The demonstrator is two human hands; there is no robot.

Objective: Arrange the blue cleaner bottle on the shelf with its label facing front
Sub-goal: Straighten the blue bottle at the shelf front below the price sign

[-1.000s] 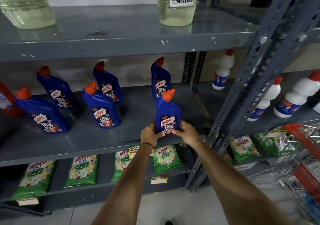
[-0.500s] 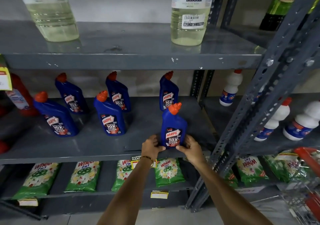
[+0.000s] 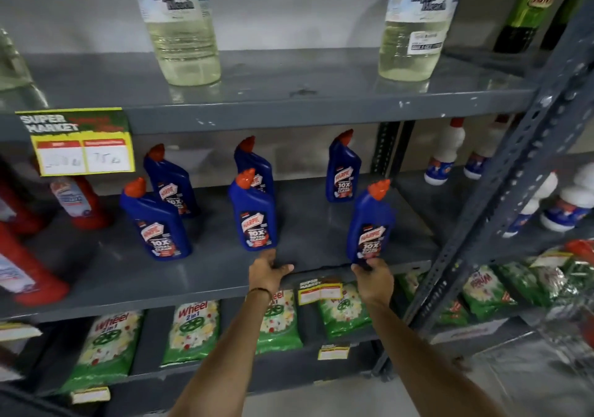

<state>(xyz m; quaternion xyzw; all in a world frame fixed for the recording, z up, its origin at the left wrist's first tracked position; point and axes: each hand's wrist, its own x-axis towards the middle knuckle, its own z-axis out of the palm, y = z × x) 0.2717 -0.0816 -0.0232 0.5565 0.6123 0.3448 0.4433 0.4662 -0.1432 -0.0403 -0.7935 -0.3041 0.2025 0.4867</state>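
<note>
A grey steel rack fills the view, its middle shelf stocked with cleaner in two loose rows, clear liquid bleach bottles standing on the shelf above and green detergent packets lying on the one below. The blue cleaner bottle sits at the near right of the middle shelf, close to the front lip and just left of the slotted upright. It stands nearly upright with its orange cap angled to the right, and its label faces out toward the aisle, matching the neighbouring blue bottle to its left; this placement probably extends the front row so every label reads from the aisle.

The right hand reaches up from below the shelf edge, arm extended, with its fingertips closed around the base of the bottle, a low grip that suits small turns of the bottle without covering the label. The left hand is apart from it, resting on the shelf's front edge just below the neighbouring bottle, fingers spread loosely and holding nothing, apparently bracing. A thin band circles the left wrist. Motion blur softens the label print, so whether it is squared exactly to the front is hard to judge.
</note>
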